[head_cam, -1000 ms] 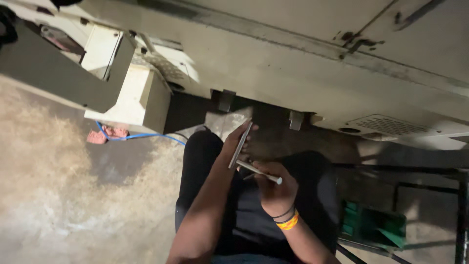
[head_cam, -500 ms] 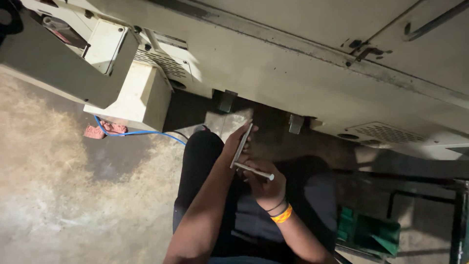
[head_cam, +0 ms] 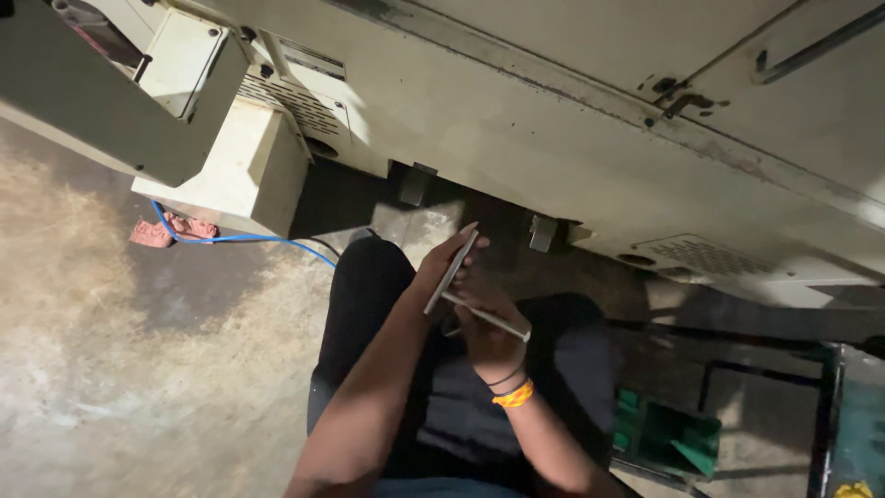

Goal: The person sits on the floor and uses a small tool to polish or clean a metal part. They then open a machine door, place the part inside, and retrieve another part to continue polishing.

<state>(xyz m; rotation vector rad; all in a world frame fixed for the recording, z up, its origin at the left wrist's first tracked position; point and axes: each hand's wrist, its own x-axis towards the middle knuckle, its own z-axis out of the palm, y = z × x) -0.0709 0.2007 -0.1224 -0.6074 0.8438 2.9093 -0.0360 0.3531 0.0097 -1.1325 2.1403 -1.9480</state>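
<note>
From the head view, my left hand (head_cam: 442,267) pinches a thin flat metal strip (head_cam: 452,272), tilted up toward the far right, and my right hand (head_cam: 489,327) is closed on a slim pale rod (head_cam: 486,316) that meets the strip's lower end. Both sit over my lap, near the big cream machine (head_cam: 553,120). To work them well, I judge the strip should stay steady while the rod's tip stays pressed to its edge. The machine's underside crowds the far side; the concrete floor (head_cam: 111,369) at left is open, and a green crate (head_cam: 668,438) sits at right.
</note>
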